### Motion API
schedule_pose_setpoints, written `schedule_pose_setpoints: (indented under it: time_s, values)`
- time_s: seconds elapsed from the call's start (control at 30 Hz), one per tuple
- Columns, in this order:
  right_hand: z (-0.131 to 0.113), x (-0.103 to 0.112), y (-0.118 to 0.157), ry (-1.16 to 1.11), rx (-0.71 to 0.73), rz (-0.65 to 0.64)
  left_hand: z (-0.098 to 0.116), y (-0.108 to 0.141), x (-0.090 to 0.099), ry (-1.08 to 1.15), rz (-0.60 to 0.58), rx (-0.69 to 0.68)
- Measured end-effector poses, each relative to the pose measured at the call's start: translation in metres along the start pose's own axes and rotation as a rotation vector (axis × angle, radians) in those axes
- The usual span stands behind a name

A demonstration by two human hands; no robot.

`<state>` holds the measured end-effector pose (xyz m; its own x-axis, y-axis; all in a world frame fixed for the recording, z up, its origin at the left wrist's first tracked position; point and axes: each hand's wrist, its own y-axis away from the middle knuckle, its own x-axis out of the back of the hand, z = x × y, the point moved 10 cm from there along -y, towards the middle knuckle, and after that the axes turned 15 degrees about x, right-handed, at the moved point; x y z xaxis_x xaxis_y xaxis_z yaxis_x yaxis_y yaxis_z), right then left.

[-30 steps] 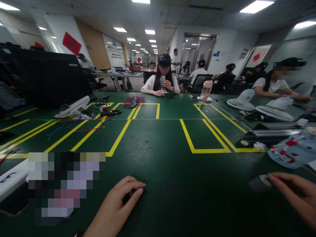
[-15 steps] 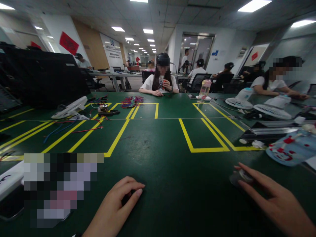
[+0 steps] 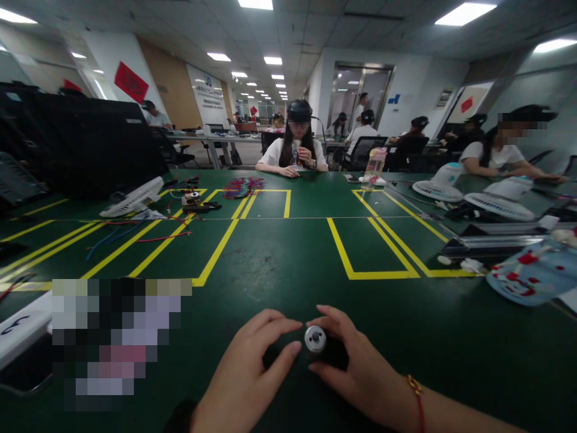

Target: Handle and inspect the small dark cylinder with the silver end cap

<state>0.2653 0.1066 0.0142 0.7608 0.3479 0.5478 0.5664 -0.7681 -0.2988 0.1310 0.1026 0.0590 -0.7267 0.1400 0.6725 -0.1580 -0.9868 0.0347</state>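
Observation:
A small round silver metal part (image 3: 315, 340) with a dark centre and small holes on its top stands upright on the green table (image 3: 265, 252), near the front edge. My right hand (image 3: 345, 352) is curved round its right side, with fingertips and thumb at the part. On the other side, my left hand (image 3: 265, 355) has its thumb and fingers apart, just left of the part, and holds nothing. A red string bracelet is on my right wrist.
Yellow tape lines (image 3: 383, 275) mark the table. Wires (image 3: 243, 187) and a small motor assembly (image 3: 193, 198) lie at the back left. White fans (image 3: 500, 198) and a blue patterned container (image 3: 532, 270) are on the right. A person (image 3: 295, 144) sits opposite.
My right hand has come in from the far right to the middle, and the metal part is now there with it. My left hand has moved slightly right and opened wider.

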Motion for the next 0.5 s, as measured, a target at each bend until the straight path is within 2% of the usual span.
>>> schedule_pose_setpoints:
  time_s: [0.1,0.17,0.3,0.5]
  values:
    - [0.004,0.001,0.001,-0.025,-0.021,0.011,0.029,-0.007,-0.006,0.042,-0.007,-0.065]
    - [0.001,0.005,0.001,-0.003,-0.009,0.016,0.034,-0.011,-0.004,0.092,0.001,-0.074]
    - [-0.005,0.014,0.005,0.091,0.013,0.006,0.014,-0.015,-0.002,0.095,0.026,-0.029]
    - [-0.005,0.02,0.008,0.133,0.021,0.047,-0.003,-0.018,-0.036,-0.181,-0.043,-0.026]
